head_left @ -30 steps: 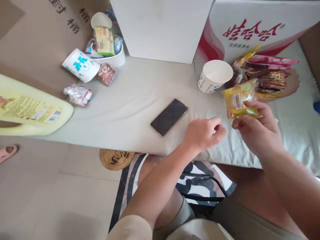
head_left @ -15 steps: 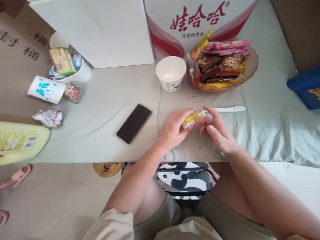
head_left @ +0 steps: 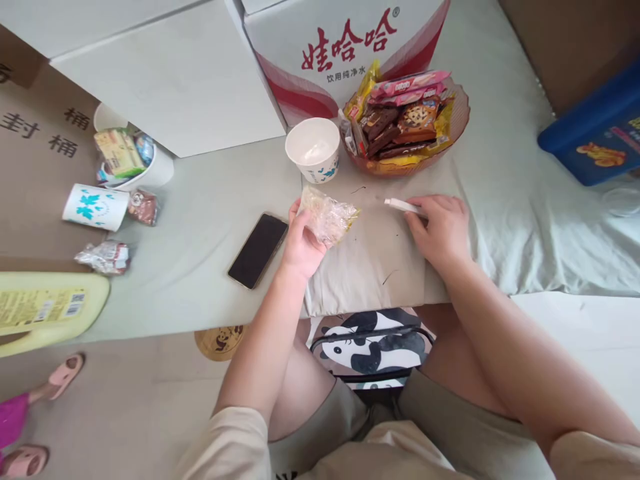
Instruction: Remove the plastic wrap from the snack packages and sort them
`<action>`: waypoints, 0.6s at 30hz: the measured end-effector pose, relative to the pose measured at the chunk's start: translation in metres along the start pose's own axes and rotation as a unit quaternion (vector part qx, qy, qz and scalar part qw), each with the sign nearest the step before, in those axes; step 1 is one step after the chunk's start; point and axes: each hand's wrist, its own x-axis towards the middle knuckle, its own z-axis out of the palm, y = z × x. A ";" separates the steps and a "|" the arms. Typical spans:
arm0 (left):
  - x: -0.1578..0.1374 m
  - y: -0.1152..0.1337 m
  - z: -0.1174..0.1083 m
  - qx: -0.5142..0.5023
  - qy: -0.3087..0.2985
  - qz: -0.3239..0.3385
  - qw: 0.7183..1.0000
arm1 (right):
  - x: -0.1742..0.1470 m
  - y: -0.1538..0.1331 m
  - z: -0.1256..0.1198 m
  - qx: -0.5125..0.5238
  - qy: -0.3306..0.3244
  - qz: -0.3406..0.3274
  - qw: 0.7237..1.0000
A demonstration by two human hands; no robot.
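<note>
My left hand [head_left: 305, 243] is closed on a crinkled snack packet [head_left: 327, 217] in clear wrapping, with yellow at its right edge. It holds the packet above the cloth, in front of a white paper bowl [head_left: 315, 150] with blue-green leaf prints. To the right, my right hand [head_left: 443, 227] grips a slim white stick-like tool [head_left: 397, 204] at the cloth. One end of the tool sticks out to the left; my fingers cover the rest, and I cannot make out its exact kind. A dark phone [head_left: 257, 250] lies left of my left hand.
A glass bowl [head_left: 460, 127] of wrapped snacks stands behind, before a printed carton [head_left: 280, 73]. At left are a tipped paper cup [head_left: 95, 207], small wrapped packets [head_left: 105, 257] and a yellow jug [head_left: 55, 307]. A blue container [head_left: 590, 147] is at right. Another person's sandalled foot [head_left: 65, 377] shows below.
My hands have moved apart. The packet, earlier between both hands, has gone left in my left hand and turned. My right hand has taken hold of the white tool. The view has shifted.
</note>
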 end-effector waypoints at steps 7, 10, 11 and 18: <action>-0.004 -0.006 -0.016 0.135 -0.019 0.071 0.988 | -0.016 -0.050 -0.003 0.218 -0.084 0.034 0.972; -0.004 -0.012 -0.022 0.256 -0.026 0.159 0.953 | -0.022 -0.065 0.004 0.280 -0.131 0.024 0.951; -0.004 -0.013 -0.024 0.297 -0.033 0.179 0.937 | -0.023 -0.068 0.006 0.290 -0.140 0.020 0.947; -0.005 -0.011 -0.027 0.336 -0.033 0.222 0.915 | -0.021 -0.076 0.012 0.261 -0.178 -0.006 0.949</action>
